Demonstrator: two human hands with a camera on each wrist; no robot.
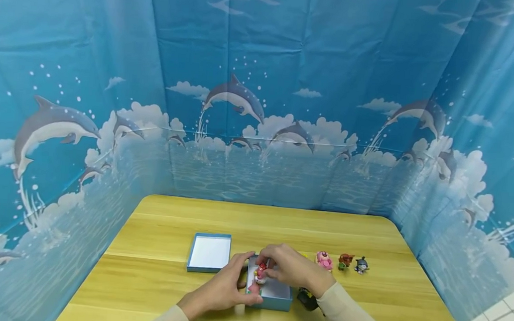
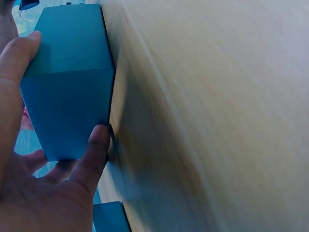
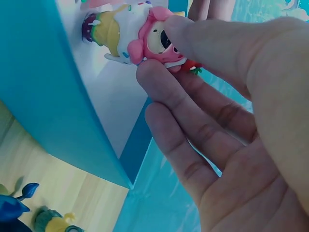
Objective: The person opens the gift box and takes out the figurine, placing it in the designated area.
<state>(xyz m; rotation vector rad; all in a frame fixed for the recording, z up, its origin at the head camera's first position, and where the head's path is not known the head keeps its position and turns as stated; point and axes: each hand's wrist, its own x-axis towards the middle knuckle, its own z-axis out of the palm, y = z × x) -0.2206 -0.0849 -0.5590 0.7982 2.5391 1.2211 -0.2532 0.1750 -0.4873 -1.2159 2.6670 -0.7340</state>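
A blue box (image 1: 278,304) with a white inside sits near the table's front. My left hand (image 1: 225,288) grips its left end, thumb on the near wall and fingers round the end, as the left wrist view shows on the box's blue side (image 2: 70,113). Over the box, my right hand (image 1: 293,268) pinches a small pink bear figurine (image 3: 145,38) by its head, between thumb and fingers. The figurine wears white and yellow, with a red piece on top. Another pink figurine (image 1: 254,287) lies in the box, nearer my left thumb.
A shallow blue lid (image 1: 210,251) with a white inside lies left of the box. To the right stand a pink figurine (image 1: 323,260), a brown-and-green one (image 1: 345,261) and a dark-hooded one (image 1: 361,265). A dolphin-printed curtain (image 1: 256,175) surrounds the table.
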